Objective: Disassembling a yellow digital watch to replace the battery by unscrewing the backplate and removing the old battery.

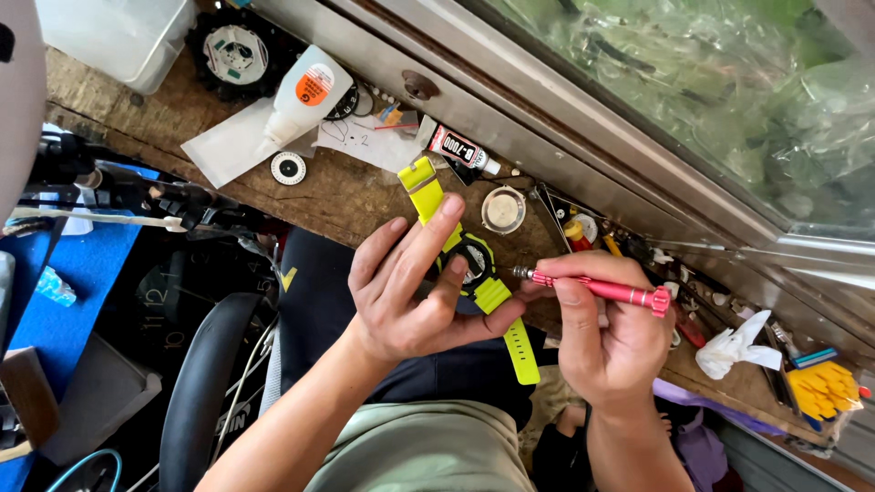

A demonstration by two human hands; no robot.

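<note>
My left hand [410, 292] grips a wristwatch [474, 266] with a bright yellow-green strap and a black case, held over the edge of a wooden workbench [346, 196]. One strap end points up toward the bench, the other hangs down past my palm. My right hand [602, 333] pinches a slim red screwdriver [597, 287]. Its metal tip points left, close to the side of the watch case.
On the bench lie a white glue bottle [305, 91], a black adhesive tube [456, 146], a round metal watch back [503, 210], a small white disc [288, 168], paper scraps and a crumpled tissue [738, 346]. A black chair back [205, 383] stands at lower left.
</note>
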